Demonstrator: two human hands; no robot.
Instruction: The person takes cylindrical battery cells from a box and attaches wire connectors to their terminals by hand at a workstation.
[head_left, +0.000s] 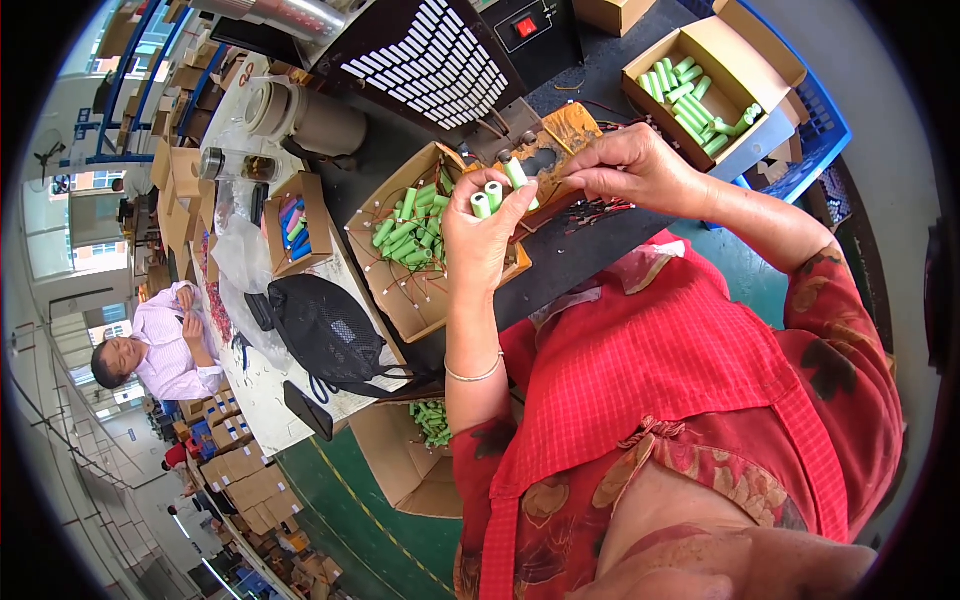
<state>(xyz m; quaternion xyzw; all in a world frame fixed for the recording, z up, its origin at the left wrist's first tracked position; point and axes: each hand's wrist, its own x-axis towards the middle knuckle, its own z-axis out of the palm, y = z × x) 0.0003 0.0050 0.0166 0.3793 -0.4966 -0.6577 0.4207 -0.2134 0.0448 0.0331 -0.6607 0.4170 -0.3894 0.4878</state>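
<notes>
My left hand [474, 235] is closed around three green cylindrical battery cells [482, 206], their ends pointing up. One of them reaches out to the tip of a spot welder's metal electrodes [500, 132]. My right hand [640, 172] pinches thumb and forefinger together beside a worn orange block [572, 126]; what lies between those fingertips is too small to make out. Just left of my left hand, a cardboard tray [400, 317] holds many green cells with thin wires.
A cardboard box [765, 72] of green cells sits in a blue crate [835, 130] at the right. The black welder with a slotted panel [425, 65] stands ahead. A black bag [335, 330], phone [308, 410] and flask [325, 125] lie leftward. Across the table sits a person [170, 335].
</notes>
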